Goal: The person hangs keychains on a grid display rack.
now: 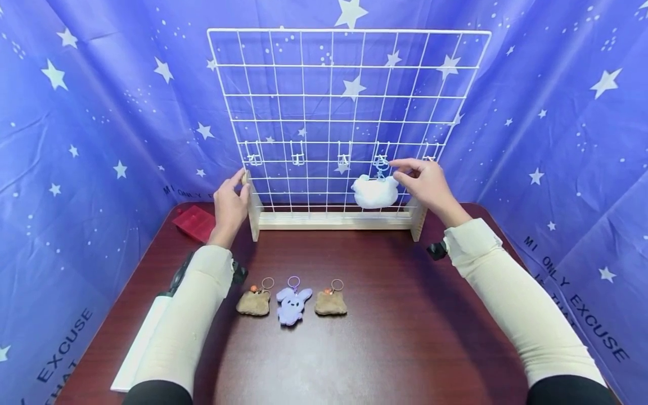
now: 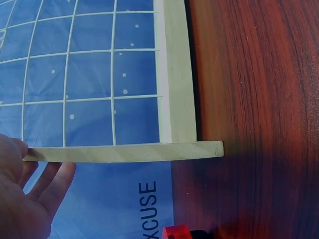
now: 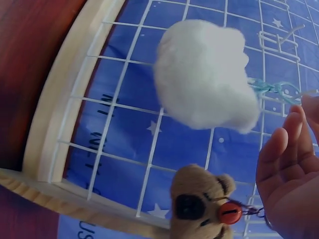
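Note:
A white plush keychain [image 1: 376,192] hangs by a teal chain and ring in front of the white wire grid rack [image 1: 331,97]. My right hand [image 1: 424,181] pinches its ring beside a wire hook [image 1: 381,160]. In the right wrist view, a brown bear plush keychain [image 3: 192,201] with an orange bell dangles below the white plush; in the head view my right hand hides it. My left hand [image 1: 231,205] grips the wooden side post [image 2: 124,152] of the rack.
Two brown plush keychains [image 1: 254,302] and a purple rabbit plush keychain [image 1: 291,306] lie in a row on the dark red table [image 1: 385,337]. Several wire hooks line the grid. A red box [image 1: 194,223] sits behind my left arm; a white object [image 1: 144,343] lies beside it.

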`<state>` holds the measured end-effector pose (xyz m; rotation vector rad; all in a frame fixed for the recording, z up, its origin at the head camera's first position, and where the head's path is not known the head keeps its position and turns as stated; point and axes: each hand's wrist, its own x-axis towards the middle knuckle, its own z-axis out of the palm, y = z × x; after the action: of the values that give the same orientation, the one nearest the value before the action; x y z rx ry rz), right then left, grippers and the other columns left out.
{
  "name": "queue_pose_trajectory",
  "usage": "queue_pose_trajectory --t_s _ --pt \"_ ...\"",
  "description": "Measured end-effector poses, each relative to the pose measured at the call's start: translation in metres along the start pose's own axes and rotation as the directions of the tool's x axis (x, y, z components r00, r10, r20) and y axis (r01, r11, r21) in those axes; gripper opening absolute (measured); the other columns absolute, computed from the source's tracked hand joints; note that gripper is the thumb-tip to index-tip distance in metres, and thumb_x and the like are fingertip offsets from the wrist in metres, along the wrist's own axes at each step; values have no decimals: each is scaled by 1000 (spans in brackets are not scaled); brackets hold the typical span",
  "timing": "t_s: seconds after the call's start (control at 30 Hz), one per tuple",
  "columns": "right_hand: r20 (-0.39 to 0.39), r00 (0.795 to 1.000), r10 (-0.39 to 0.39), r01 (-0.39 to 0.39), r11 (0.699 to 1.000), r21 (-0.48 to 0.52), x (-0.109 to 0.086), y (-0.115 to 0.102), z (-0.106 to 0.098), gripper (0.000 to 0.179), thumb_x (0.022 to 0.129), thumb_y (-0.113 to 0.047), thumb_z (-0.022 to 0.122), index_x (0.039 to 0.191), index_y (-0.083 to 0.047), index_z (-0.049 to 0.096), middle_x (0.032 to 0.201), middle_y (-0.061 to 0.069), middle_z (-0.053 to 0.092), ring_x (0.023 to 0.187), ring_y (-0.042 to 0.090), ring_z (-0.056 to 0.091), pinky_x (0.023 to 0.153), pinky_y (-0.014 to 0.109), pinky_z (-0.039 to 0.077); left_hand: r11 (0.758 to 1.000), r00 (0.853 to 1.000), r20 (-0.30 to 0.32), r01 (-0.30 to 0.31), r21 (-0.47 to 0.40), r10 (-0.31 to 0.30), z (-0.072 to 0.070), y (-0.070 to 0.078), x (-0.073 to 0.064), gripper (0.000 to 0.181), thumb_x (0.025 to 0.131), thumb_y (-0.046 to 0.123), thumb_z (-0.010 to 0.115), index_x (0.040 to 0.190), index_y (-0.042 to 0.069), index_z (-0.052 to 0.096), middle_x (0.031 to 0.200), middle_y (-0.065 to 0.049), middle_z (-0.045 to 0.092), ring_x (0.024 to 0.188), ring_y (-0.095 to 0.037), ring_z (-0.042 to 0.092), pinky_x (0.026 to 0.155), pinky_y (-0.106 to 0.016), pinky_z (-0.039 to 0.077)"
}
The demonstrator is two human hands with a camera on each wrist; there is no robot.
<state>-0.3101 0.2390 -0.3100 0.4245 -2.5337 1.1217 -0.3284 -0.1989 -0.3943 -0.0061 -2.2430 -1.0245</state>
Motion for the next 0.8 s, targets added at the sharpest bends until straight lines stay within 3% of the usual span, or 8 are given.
queue_pose_trajectory --t_s 0.17,0.4,0.63,0.8 --pt "20 1000 -6 6 1000 -8 -13 9 4 27 95 -17 72 120 -11 76 87 8 73 63 6 51 54 20 40 1000 1000 5 0 -3 0 0 0 2 43 97 14 66 140 18 64 112 -22 72 91 -37 62 86 -49 49" --pt "82 995 -51 47 997 58 -25 8 15 27 94 -15 73 119 -5 75 74 8 67 59 3 50 53 18 41 1000 1000 2 4 5 -4 0 -2 3 43 97 14 66 140 18 64 113 -21 72 92 -38 63 88 -50 49" --pt "204 978 -46 41 999 28 -39 0 32 26 95 -16 72 119 -8 76 85 11 71 66 7 52 56 19 43 999 999 16 34 1 -34 0 -1 1 44 98 15 65 142 21 62 113 -20 72 89 -35 61 85 -48 49" --pt "278 955 -105 109 994 1 -50 -1 50 26 93 -13 72 119 -8 76 95 8 78 74 8 61 64 21 48 1000 999 15 28 10 -28 1 0 1 44 98 14 65 142 20 62 113 -20 72 88 -36 60 85 -48 48"
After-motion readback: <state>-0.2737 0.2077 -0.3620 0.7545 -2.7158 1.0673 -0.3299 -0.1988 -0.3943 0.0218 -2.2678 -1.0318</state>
